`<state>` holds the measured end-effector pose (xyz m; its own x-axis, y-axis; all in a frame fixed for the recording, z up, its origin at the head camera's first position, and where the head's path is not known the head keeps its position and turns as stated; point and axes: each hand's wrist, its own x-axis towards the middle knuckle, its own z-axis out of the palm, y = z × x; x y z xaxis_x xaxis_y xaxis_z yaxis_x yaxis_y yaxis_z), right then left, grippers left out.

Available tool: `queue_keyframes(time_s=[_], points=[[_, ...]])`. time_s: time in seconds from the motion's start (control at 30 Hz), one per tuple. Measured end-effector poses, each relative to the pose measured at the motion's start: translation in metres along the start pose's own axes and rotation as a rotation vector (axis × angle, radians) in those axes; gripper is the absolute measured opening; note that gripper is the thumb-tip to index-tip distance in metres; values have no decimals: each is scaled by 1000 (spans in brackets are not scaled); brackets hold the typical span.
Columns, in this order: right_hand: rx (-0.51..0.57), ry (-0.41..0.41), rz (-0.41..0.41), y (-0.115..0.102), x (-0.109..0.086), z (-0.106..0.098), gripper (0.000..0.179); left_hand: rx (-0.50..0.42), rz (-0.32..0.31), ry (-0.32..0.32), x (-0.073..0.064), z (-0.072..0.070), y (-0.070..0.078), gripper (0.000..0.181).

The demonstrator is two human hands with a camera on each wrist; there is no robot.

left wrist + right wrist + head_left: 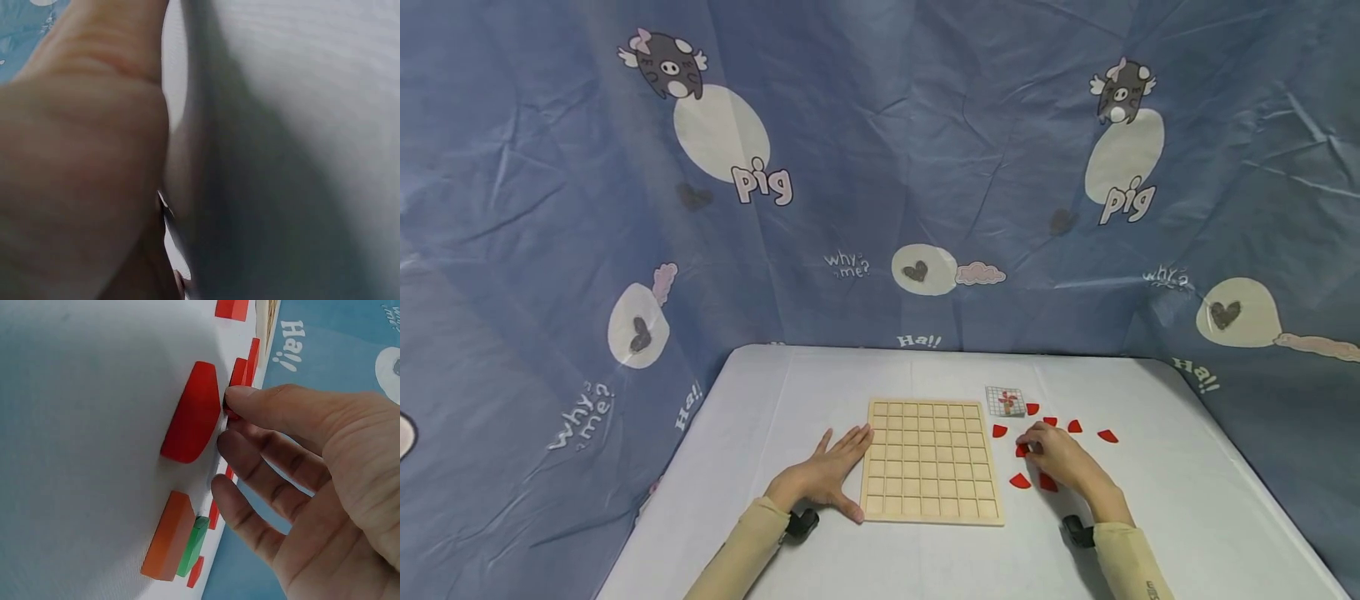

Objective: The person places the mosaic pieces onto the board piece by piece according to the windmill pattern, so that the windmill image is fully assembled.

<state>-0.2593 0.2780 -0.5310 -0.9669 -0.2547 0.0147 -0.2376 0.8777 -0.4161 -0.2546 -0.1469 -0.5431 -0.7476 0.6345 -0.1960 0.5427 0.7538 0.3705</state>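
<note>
Steadying the wooden board (pixel 931 454), seemingly, your left hand (pixel 829 478) lies spread at its left edge in the head view; your right hand (pixel 1062 457) pinches a red piece (pixel 1022 451) beyond its right edge. The left wrist view hides your fingertips; the right wrist view shows a thumb-and-finger hold, likely for fine control.

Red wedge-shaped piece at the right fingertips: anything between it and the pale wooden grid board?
Nothing visible; only white table separates the red wedge-shaped piece from the grid board. Another red wedge sits just off that line.
</note>
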Motion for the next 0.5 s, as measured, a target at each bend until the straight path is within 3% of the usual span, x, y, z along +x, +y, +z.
queue_keyframes(time_s=[0.5], points=[[-7, -12, 67, -2, 0, 0, 20, -6, 7, 1, -2, 0, 2, 136]])
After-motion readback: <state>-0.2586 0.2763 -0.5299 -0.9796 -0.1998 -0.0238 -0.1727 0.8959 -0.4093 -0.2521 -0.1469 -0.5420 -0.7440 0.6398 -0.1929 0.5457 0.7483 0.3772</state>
